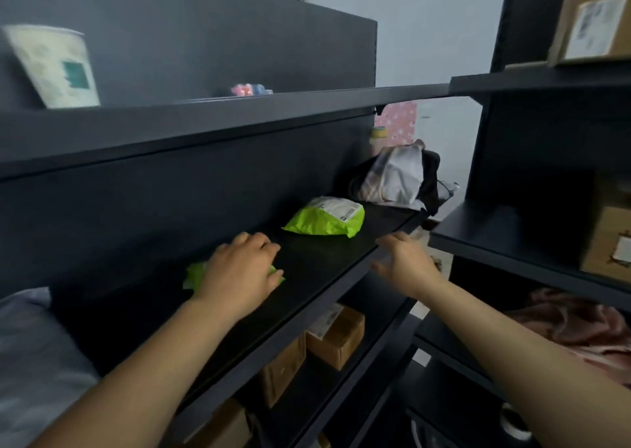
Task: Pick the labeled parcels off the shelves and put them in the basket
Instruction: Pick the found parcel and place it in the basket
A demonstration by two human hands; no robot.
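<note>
Seen from the head camera, the left hand (239, 270) covers the near green parcel (194, 273) on the middle shelf (324, 259), fingers curled round it. The right hand (406, 259) hovers open at the shelf edge, apart from the far green parcel (324, 220). Both look like soft, light, slick pouches, best gripped across the bulk. No basket shows.

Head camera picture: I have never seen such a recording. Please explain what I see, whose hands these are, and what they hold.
No machine here. A person wears one camera on the head, looking forward and down at both hands. The left hand grips a small green parcel on the dark shelf. The right hand is open and holds nothing. A second green parcel with a white label lies farther along. Cardboard boxes stand on the shelf below.
</note>
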